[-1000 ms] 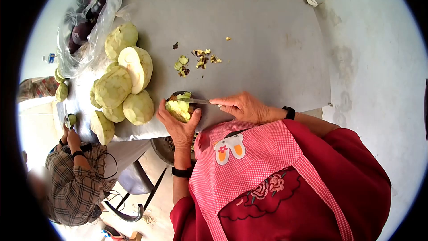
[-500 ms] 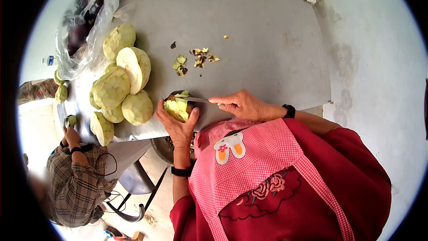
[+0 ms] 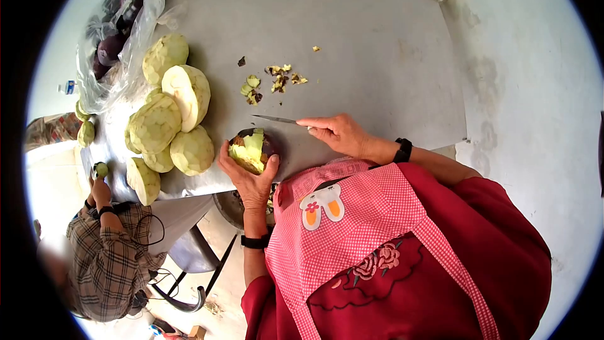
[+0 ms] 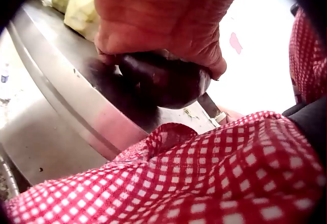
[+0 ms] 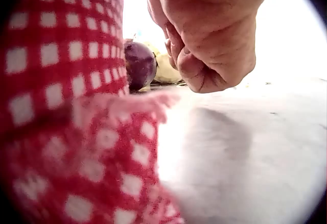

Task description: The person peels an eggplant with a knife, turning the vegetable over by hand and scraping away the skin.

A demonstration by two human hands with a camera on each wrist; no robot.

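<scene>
A round, dark purple eggplant (image 3: 270, 146) with a pale, partly peeled face sits in the left hand (image 3: 250, 182) near the table's front edge. Fingers grip one side of it and the thumb the other; its dark skin (image 4: 168, 83) shows beneath the palm in the left wrist view. The right hand (image 3: 343, 134) holds a small knife (image 3: 274, 118) with its index finger stretched along it. The blade points left over the table, a little beyond the eggplant and apart from it. In the right wrist view the curled fingers (image 5: 204, 73) hide the knife.
Several peeled, pale green eggplants (image 3: 155, 124) are heaped left of the hands. Behind them lies a clear plastic bag (image 3: 148, 16) of dark eggplants. Peel scraps (image 3: 278, 79) dot the table (image 3: 377, 56). A bowl (image 3: 228, 209) stands below the edge; another person (image 3: 104, 252) works at left.
The knife blade has come off the eggplant's peeled face, and the right hand has lifted it slightly away toward the table's far side. The left hand keeps its grip.
</scene>
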